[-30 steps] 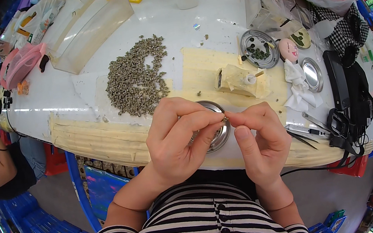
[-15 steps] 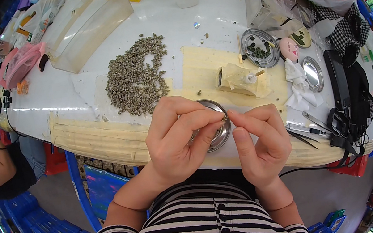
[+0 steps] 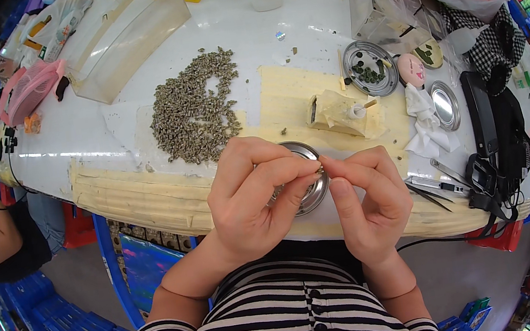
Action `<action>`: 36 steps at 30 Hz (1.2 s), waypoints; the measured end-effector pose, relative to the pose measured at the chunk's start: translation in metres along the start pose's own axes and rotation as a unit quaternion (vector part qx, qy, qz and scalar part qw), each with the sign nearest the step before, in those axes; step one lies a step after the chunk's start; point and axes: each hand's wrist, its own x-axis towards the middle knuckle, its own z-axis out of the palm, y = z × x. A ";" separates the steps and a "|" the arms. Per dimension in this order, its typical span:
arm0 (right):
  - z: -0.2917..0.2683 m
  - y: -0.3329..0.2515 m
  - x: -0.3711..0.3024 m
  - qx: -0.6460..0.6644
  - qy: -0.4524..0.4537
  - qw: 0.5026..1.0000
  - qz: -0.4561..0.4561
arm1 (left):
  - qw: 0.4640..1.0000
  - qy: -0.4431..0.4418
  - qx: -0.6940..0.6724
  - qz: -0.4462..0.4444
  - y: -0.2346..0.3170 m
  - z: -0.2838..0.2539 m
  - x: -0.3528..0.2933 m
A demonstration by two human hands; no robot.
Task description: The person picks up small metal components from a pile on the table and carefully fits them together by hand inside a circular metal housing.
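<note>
My left hand (image 3: 252, 198) is closed in a pinch over a round metal dish (image 3: 312, 203). A tiny brass-coloured metal piece (image 3: 320, 170) shows at its thumb and index fingertips, too small to make out fully. My right hand (image 3: 372, 204) is beside it, index fingertip touching or nearly touching that piece. The right thumb stands apart from the index finger, and the other fingers are curled. Both hands hide much of the dish. Beyond my left hand lies a spread pile of small grey-brown metal parts (image 3: 186, 112) on the white table.
A paper-wrapped block (image 3: 343, 115) stands on yellow paper, with a dish of dark bits (image 3: 370, 69) behind it. Tweezers (image 3: 430, 196), a cutter knife (image 3: 440, 185) and a black strap device (image 3: 491, 134) lie right. At far left, another person's arm (image 3: 1, 216) shows.
My right hand has shifted slightly, its index fingertip moving a little up and left toward the left fingertips. My left hand keeps its pinch in nearly the same place.
</note>
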 end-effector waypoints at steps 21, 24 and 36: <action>-0.026 0.007 0.054 -0.302 0.065 0.947 -0.092 | 0.997 -0.009 -0.029 -0.068 0.002 0.001 -0.001; -0.025 0.008 0.052 -0.302 0.064 0.946 -0.098 | 0.997 -0.008 -0.028 -0.071 0.002 0.001 -0.001; -0.023 -0.003 0.023 -0.031 0.114 0.992 -0.048 | 0.996 -0.006 -0.038 -0.080 0.002 0.001 0.000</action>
